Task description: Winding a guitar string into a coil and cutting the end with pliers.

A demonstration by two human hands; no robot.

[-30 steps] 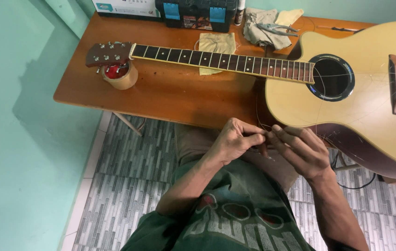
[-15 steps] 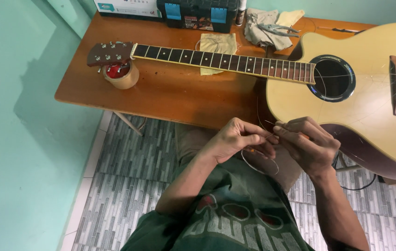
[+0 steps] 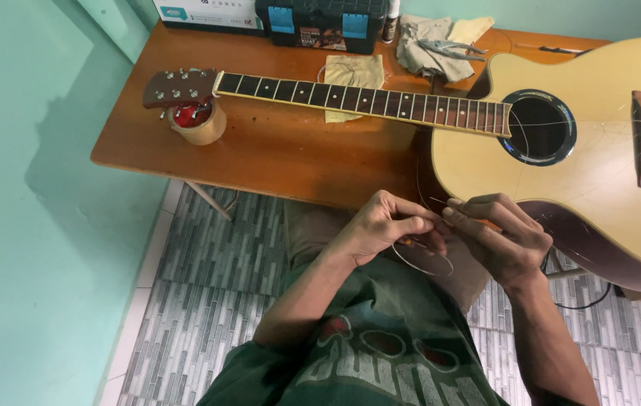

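Head view, the only one. My left hand (image 3: 380, 229) and right hand (image 3: 504, 240) meet above my lap, just in front of the table's near edge. Both sets of fingers are closed narrow, pinching a thin guitar string (image 3: 422, 259) between thumb and fingertips; a loop of it hangs below the hands, and a fine strand seems to run up toward the guitar (image 3: 583, 173), though I cannot trace it fully.

Judgement on the step: wire this thin kinks easily, so I would keep the loop wide, feed it with light tension, and let no turn fold sharply.

Materials: the string is bare, springy metal, almost hair-fine. The guitar lies flat on the wooden table (image 3: 275, 150), its top pale and glossy, its sides dark and curved, round soundhole ringed in dark trim, dark fretboard with light dot inlays. The reddish headstock (image 3: 178, 89) rests on a roll of tan tape (image 3: 200, 128). A yellowish cloth (image 3: 354, 75) lies under the neck; pliers (image 3: 448, 49) sit on a grey rag. The floor is grey, ribbed tile.
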